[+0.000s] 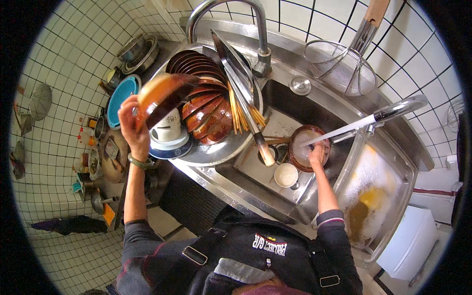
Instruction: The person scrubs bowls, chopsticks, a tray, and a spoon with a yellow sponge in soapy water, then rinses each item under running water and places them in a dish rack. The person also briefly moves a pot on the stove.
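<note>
My left hand (133,121) grips a brown glazed bowl (162,97), blurred and tilted above a round metal tray (225,151). Beneath it on the tray stand nested brown bowls (208,118), a white cup (167,127) on stacked dishes, wooden chopsticks (239,110) and a cleaver (236,70). Down in the sink, my right hand (318,154) reaches into another brown bowl (298,147), where water runs from the faucet (398,107); its fingertips are partly hidden by water. A small white bowl (285,175) sits just in front of that bowl.
Soapy water fills the right basin (372,199). A second faucet (263,37) arches behind the tray. A wire strainer (341,66) hangs at the wall. At left are a blue basin (123,101), metal bowls (140,55) and a round board (113,156). A glass lid (300,85) lies on the sink's rear ledge.
</note>
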`<state>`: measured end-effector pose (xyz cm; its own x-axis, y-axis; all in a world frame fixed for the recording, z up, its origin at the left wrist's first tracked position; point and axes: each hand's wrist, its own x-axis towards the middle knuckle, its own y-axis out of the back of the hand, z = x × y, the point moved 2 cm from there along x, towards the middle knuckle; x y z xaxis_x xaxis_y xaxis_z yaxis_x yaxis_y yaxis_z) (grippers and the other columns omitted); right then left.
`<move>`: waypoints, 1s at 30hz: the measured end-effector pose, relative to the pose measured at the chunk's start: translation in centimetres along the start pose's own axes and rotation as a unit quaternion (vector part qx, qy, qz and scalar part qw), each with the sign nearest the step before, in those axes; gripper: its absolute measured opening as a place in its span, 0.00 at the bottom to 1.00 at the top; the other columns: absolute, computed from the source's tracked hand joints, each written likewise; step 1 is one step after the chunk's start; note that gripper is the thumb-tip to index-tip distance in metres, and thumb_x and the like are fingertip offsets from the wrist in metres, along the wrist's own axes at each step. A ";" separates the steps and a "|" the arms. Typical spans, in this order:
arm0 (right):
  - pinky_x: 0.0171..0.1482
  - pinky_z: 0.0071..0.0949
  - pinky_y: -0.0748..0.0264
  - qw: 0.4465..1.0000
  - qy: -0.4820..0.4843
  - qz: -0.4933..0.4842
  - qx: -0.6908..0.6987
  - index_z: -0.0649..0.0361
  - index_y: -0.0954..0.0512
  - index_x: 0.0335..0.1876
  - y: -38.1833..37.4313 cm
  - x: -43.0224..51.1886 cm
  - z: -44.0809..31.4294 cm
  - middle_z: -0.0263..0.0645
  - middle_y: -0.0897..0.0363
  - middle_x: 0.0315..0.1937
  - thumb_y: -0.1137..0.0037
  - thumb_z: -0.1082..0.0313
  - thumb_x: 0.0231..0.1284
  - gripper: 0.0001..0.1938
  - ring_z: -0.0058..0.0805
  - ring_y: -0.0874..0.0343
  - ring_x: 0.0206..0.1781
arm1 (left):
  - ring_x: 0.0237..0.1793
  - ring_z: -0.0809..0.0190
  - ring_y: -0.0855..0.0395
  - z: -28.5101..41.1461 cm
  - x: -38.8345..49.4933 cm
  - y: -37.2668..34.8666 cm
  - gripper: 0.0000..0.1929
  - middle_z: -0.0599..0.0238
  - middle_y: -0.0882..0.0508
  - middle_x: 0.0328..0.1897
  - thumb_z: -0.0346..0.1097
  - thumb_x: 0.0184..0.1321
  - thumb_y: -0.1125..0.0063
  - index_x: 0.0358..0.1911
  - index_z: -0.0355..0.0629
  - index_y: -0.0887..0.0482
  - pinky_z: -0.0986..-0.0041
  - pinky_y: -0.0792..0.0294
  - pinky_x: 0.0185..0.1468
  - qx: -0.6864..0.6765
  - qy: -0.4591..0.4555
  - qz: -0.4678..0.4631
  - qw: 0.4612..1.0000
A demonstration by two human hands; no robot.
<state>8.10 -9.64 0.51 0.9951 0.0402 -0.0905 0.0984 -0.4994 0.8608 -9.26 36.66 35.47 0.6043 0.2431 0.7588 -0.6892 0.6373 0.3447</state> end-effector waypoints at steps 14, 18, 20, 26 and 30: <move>0.42 0.50 0.26 0.980 -0.158 0.119 -0.015 0.61 0.38 0.49 2.1 -4.1 -0.5 0.53 0.34 0.43 0.44 0.72 0.54 0.19 0.57 0.23 0.39 | 0.46 0.43 0.27 -26.4 11.5 -1.2 0.27 0.48 0.25 0.41 0.18 0.40 0.50 0.48 0.51 0.23 0.59 0.33 0.51 0.323 0.095 -0.011 0.941; 0.42 0.50 0.25 0.974 -0.186 0.127 -0.037 0.61 0.38 0.47 2.3 -5.0 -0.1 0.54 0.33 0.42 0.42 0.69 0.53 0.19 0.58 0.23 0.40 | 0.39 0.43 0.22 -32.5 12.0 -2.2 0.21 0.49 0.18 0.35 0.22 0.44 0.50 0.44 0.51 0.20 0.58 0.31 0.46 0.313 0.074 -0.091 0.943; 0.43 0.50 0.25 0.968 -0.220 0.114 -0.040 0.61 0.39 0.48 2.5 -5.3 0.4 0.56 0.30 0.43 0.41 0.67 0.52 0.21 0.58 0.23 0.41 | 0.39 0.51 0.18 -34.3 12.8 -2.9 0.18 0.53 0.16 0.34 0.27 0.49 0.47 0.45 0.51 0.19 0.64 0.29 0.44 0.245 0.103 -0.127 0.956; 0.45 0.48 0.24 0.962 -0.269 0.030 -0.032 0.65 0.35 0.44 2.8 -5.5 1.2 0.59 0.21 0.35 0.39 0.59 0.49 0.23 0.56 0.20 0.41 | 0.43 0.54 0.17 -32.6 14.3 -6.7 0.25 0.55 0.15 0.41 0.59 0.54 0.41 0.47 0.48 0.18 0.67 0.29 0.46 0.389 0.180 -0.365 0.827; 0.46 0.46 0.25 0.957 -0.287 0.040 -0.029 0.64 0.34 0.42 3.0 -6.0 0.9 0.58 0.21 0.35 0.38 0.63 0.47 0.21 0.55 0.20 0.41 | 0.45 0.47 0.20 -29.7 13.5 -8.0 0.30 0.51 0.17 0.44 0.58 0.56 0.42 0.50 0.37 0.21 0.65 0.30 0.50 0.331 0.177 -0.330 0.866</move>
<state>2.45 -12.18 3.15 0.8315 -0.4860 -0.2689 0.0390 -0.4319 0.9011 16.27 56.55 26.60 0.9579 0.2695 0.0995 -0.1546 0.1917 0.9692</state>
